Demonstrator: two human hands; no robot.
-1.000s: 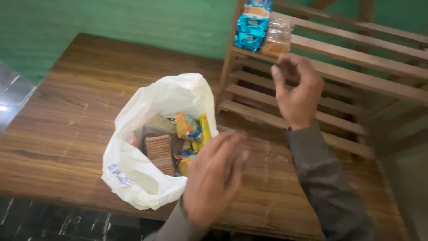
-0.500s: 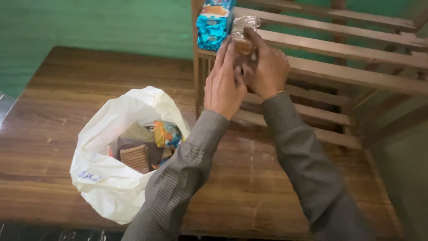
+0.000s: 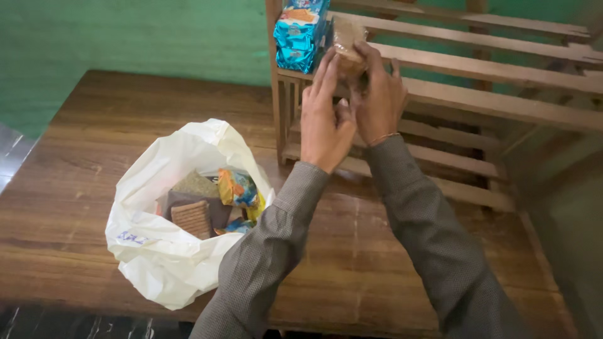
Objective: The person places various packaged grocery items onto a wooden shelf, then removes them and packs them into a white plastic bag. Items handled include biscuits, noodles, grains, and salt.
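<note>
Both hands (image 3: 352,110) raised, fingers (image 3: 367,53) around a clear biscuit packet (image 3: 347,34)

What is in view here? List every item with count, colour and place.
clear biscuit pack: one, brown biscuits in clear wrap, on the rack's upper shelf, between both hands
blue snack packs: a stack, count unclear, blue, left of the clear pack
wooden rack: one, brown, slatted, at the table's far right
plastic bag: one, white, open, on the table's left
packets in the bag: several, brown, orange and yellow
table: one, brown wood
wall: green, behind
left hand: on the clear pack
right hand: on the clear pack
</note>
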